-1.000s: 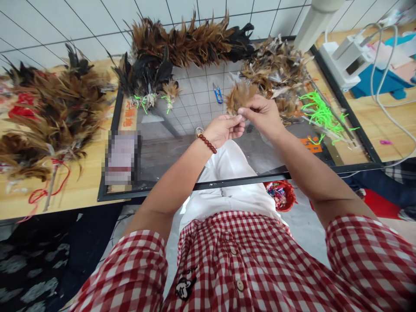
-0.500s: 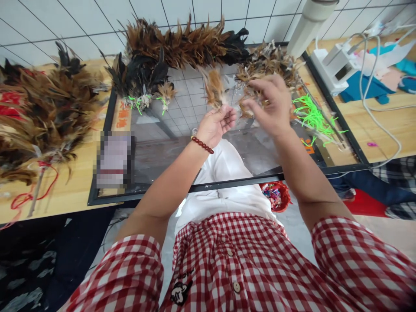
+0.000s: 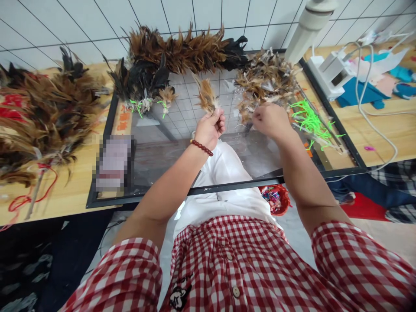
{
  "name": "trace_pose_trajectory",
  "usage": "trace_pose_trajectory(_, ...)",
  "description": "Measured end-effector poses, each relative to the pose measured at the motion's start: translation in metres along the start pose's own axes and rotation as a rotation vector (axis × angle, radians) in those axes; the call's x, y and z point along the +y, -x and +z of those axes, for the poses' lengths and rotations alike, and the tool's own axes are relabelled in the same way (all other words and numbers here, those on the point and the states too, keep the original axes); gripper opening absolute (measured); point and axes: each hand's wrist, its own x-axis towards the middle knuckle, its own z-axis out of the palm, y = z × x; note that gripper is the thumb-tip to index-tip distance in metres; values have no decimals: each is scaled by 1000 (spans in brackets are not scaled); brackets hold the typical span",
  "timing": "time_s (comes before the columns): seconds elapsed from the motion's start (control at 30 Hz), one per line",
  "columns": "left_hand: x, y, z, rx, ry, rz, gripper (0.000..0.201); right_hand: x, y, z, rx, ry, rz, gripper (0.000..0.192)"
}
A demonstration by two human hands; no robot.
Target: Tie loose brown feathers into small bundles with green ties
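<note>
My left hand (image 3: pixel 210 128) pinches the base of a small bunch of brown feathers (image 3: pixel 207 97), whose tips fan away from me above the glass. To its right, my right hand (image 3: pixel 271 120) is closed at the near edge of a loose pile of brown and grey feathers (image 3: pixel 268 76). What its fingers grip is hidden behind the hand. Bright green ties (image 3: pixel 308 115) lie in a heap just right of that hand. On the left of the glass sit dark feather bunches (image 3: pixel 146 82) and a small brown bunch (image 3: pixel 167 95), both with green ties at their bases.
A black-framed glass panel (image 3: pixel 182 173) covers the work area. Along the wall lies a long row of brown feathers (image 3: pixel 185 47). Large feather bundles (image 3: pixel 48 117) fill the left side. A phone (image 3: pixel 113 162), a power strip (image 3: pixel 326 78) with cables, and a pale pipe (image 3: pixel 307 32) stand around.
My right hand has come down to the feather pile and its spread fingers have closed. My left hand, with the feather bunch, has shifted slightly left.
</note>
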Motion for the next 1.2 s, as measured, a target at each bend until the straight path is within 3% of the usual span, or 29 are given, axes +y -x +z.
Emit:
trace_pose_trajectory(0.13, -1, -2, -1, -7, 22, 5, 21, 22, -12, 1, 42, -546, 38, 17)
trace_pose_trajectory(0.2, -1, -2, -2, -16, 32, 7, 22, 29, -16, 4, 29, -696, 78, 26)
trace_pose_trajectory(0.3, -1, -2, -2, -15, 42, 10, 25, 37, -19, 5, 90, -680, 115, 30)
trace_pose_trajectory(0.4, 1, -1, -1, -9, 42, 17, 25, 43, -17, 0, 205, -486, 118, 21)
trace_pose_trajectory(0.47, 1, 0, 0, -3, 30, 16, 24, 42, -16, -3, 247, -470, 118, 18)
trace_pose_trajectory(0.7, 1, 4, 3, -10, -19, 0, 21, 9, -15, -5, 91, -1052, 239, 35)
trace_pose_trajectory(0.83, 1, 7, 4, -46, -39, -47, 21, -4, -9, -1, 43, -1006, 146, 38)
trace_pose_trajectory(0.93, 0, 7, 4, -79, -75, -77, 17, -10, -4, 0, 83, -921, 84, 40)
trace_pose_trajectory(1.2, -4, 4, 2, -183, -107, -159, 15, -29, 1, 10, -9, -1037, 44, 42)
